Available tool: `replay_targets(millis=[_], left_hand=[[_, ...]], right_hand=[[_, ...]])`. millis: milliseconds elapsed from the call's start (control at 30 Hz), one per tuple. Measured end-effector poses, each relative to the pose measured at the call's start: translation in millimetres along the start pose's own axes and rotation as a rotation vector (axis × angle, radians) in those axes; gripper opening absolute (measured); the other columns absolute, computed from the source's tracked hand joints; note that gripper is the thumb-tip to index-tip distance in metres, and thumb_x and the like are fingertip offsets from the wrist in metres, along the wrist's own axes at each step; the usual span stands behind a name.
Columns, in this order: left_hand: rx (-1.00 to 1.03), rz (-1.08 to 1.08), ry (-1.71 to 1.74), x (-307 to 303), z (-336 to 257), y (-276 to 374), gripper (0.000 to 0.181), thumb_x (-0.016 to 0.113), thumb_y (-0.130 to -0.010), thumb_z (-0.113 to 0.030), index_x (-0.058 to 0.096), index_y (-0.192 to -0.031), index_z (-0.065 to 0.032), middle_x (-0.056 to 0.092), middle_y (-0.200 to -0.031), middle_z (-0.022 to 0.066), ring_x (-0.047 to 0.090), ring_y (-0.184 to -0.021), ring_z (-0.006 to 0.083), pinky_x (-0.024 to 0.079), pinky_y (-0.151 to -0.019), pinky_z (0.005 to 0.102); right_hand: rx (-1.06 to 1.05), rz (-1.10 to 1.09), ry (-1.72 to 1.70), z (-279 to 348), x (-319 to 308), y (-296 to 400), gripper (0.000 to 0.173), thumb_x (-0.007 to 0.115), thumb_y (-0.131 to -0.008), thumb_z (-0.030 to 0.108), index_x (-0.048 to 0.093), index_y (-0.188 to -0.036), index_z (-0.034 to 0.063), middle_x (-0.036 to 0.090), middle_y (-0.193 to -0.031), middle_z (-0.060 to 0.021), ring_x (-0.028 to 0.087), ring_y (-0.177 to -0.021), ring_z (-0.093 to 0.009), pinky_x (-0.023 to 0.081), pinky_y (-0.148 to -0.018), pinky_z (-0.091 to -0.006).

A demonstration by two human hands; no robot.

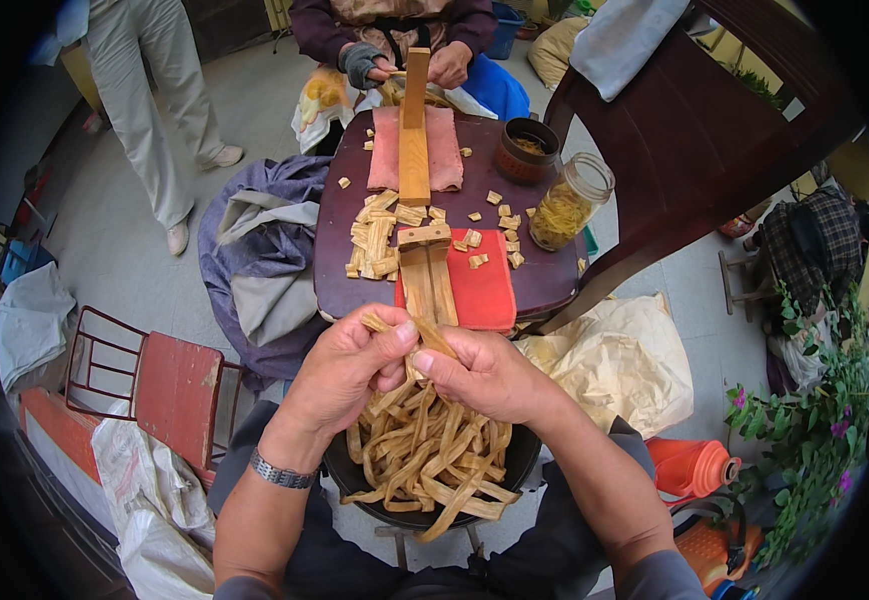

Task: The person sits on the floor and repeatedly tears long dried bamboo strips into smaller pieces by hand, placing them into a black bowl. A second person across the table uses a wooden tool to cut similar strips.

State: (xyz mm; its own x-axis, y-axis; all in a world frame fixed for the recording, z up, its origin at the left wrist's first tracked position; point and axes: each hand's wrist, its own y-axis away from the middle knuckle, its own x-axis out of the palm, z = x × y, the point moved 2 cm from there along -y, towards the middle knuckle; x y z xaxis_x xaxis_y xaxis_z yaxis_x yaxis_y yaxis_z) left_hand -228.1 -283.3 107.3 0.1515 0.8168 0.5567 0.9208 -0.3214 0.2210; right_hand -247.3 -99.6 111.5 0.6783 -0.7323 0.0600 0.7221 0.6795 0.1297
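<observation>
My left hand [352, 367], with a metal-band watch [282, 472] at the wrist, pinches a brown fibrous strip. My right hand [488, 369] grips a flat brown strip [434, 339] close beside it; I cannot tell whether both hold one strip. Below my hands, a dark round basin [529, 459] between my knees is heaped with long dried plant strips [434, 450]. Just beyond my fingers, a narrow wooden board [428, 289] with a raised crosspiece lies partly over a red cloth [485, 296]. Short cut pieces [369, 244] are piled left of it, and others are scattered to its right.
On the dark red table [335, 240] stand a glass jar [573, 199] of yellow shreds, a brown cup [526, 154] and another wooden tool [414, 161] over a pink cloth [449, 150]. A person [397, 45] works opposite. A wooden chair [674, 135] stands right, a red-seated chair [177, 394] left.
</observation>
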Motion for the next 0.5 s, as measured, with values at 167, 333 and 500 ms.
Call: replay_targets(millis=[167, 333, 500], left_hand=[[-0.002, 0.02, 0.042, -0.9, 0.0, 0.7, 0.02, 0.066, -0.104, -0.023, 0.06, -0.114, -0.0064, 0.056, -0.079, -0.0028, 0.047, -0.064, 0.0068, 0.037, -0.058, 0.0225], [0.025, -0.051, -0.105, 4.7, 8.1, -0.8, 0.02, 0.065, -0.105, -0.024, 0.06, -0.114, -0.0065, 0.057, -0.081, -0.0028, 0.049, -0.066, 0.0066, 0.042, -0.061, 0.0222], [-0.003, -0.057, -0.288, 7.0, 1.5, 1.7, 0.019, 0.067, -0.103, -0.022, 0.062, -0.113, -0.0065, 0.06, -0.084, -0.0016, 0.051, -0.069, 0.0073, 0.042, -0.063, 0.0223]], right_hand=[[0.064, -0.076, -0.061, 8.3, 6.0, 5.9, 0.023, 0.056, -0.109, 0.029, 0.061, -0.103, 0.0079, 0.05, -0.073, 0.0071, 0.043, -0.062, -0.002, 0.034, -0.054, -0.022], [-0.05, -0.187, 0.282, 1.4, -0.4, 5.8, 0.027, 0.06, -0.105, 0.029, 0.063, -0.107, 0.002, 0.067, -0.085, -0.0075, 0.065, -0.073, -0.022, 0.052, -0.068, -0.0354], [-0.247, -0.232, 0.651, -1.2, 1.4, 8.2, 0.024, 0.063, -0.101, 0.025, 0.059, -0.099, 0.0011, 0.066, -0.087, -0.0217, 0.067, -0.08, -0.041, 0.053, -0.068, -0.0447]])
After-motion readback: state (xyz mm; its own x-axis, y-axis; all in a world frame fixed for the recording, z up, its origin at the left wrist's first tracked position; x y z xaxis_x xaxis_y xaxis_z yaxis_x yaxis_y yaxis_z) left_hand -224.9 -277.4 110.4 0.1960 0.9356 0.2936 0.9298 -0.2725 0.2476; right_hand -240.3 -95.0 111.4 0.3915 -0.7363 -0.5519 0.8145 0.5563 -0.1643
